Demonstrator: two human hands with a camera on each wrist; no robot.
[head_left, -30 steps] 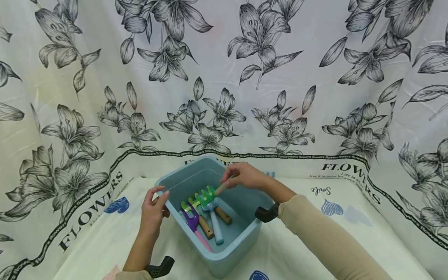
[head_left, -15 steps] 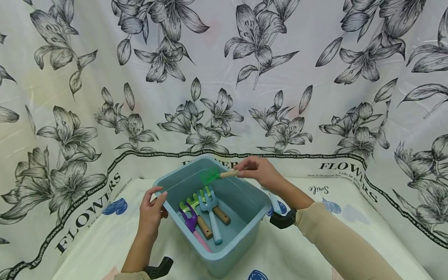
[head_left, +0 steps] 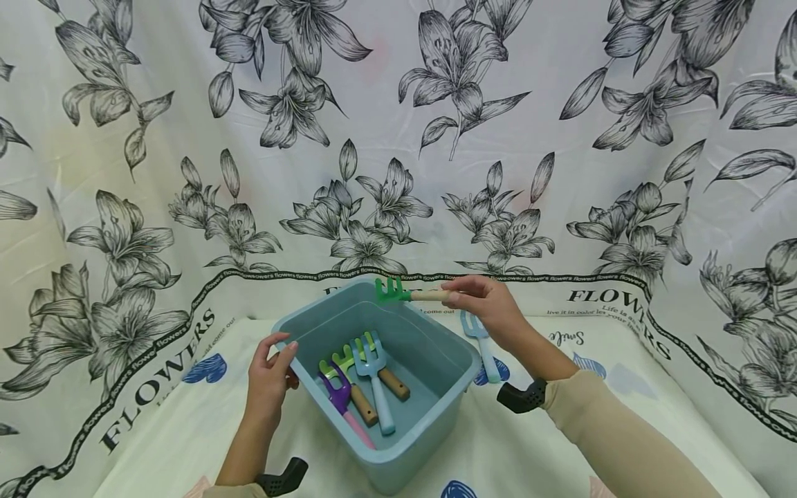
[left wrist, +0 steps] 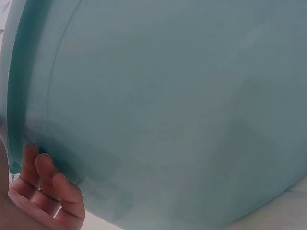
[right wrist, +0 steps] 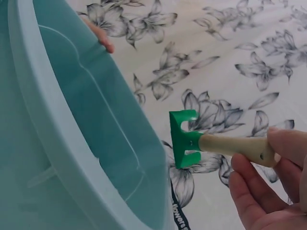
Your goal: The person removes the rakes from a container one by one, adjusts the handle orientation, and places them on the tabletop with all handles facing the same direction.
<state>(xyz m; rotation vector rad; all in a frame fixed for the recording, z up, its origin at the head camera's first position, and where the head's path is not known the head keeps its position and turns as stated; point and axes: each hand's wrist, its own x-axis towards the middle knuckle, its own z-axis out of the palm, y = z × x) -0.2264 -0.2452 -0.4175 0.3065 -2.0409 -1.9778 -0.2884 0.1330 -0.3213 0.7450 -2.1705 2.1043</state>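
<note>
In the head view my right hand (head_left: 488,304) pinches the wooden handle end of a small green hand rake (head_left: 391,296), held above the far right rim of a blue plastic bin (head_left: 411,453). The right wrist view shows the rake's green head (right wrist: 181,140) turned toward the bin, apart from it. My left hand (head_left: 270,377) grips the bin's left rim; its curled fingers (left wrist: 45,175) show below the rim in the left wrist view. Inside the bin lie a purple fork (head_left: 340,395) with a pink handle, a light blue fork (head_left: 378,391), and light-green rakes (head_left: 344,356) with wooden handles.
Another light blue fork (head_left: 486,349) lies on the pale cloth (head_left: 560,415) right of the bin, partly behind my right hand. A flower-printed curtain (head_left: 373,104) hangs behind and along both sides.
My right hand has lifted the green rake up out of the bin and moved it right, over the far rim. The fork outside has come into fuller view. My left hand stays on the rim.
</note>
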